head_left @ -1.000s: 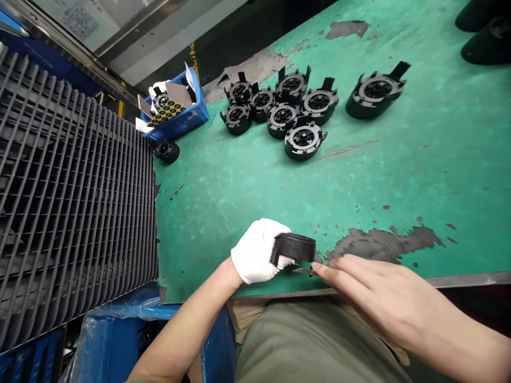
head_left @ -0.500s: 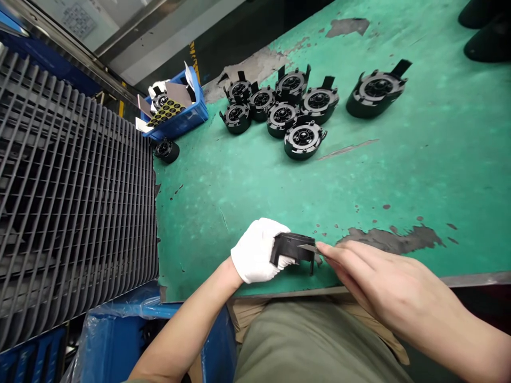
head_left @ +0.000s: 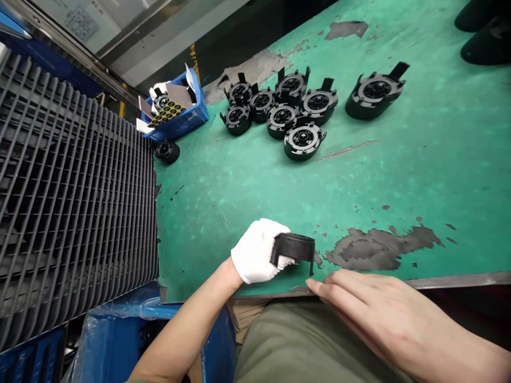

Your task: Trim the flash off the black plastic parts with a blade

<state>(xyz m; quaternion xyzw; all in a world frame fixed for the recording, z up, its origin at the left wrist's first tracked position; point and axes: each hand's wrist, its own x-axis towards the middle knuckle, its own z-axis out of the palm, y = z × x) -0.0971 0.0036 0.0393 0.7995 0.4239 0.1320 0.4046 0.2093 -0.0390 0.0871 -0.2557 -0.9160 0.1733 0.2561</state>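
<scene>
My left hand (head_left: 259, 252), in a white glove, is closed around a black plastic ring-shaped housing (head_left: 297, 248) with tabs pointing down. It holds the housing tilted, side wall facing me, just above the front of the green table. My bare right hand (head_left: 367, 306) is at the table's front edge, below and to the right of the housing and apart from it. Its fingers are pinched together on a thin blade (head_left: 300, 289), of which only a faint sliver shows past the fingertips.
Several black round housings (head_left: 282, 118) with upright tabs stand at the back of the green table (head_left: 223, 186). One more (head_left: 167, 151) sits by a blue bin (head_left: 179, 122) at the left. A grey rack (head_left: 80, 202) borders the left side. Dark cone-shaped parts (head_left: 489, 42) stand far right.
My right hand has moved down and toward me, taking the blade off the housing's side wall to the table edge. My left hand and the housing have stayed in place.
</scene>
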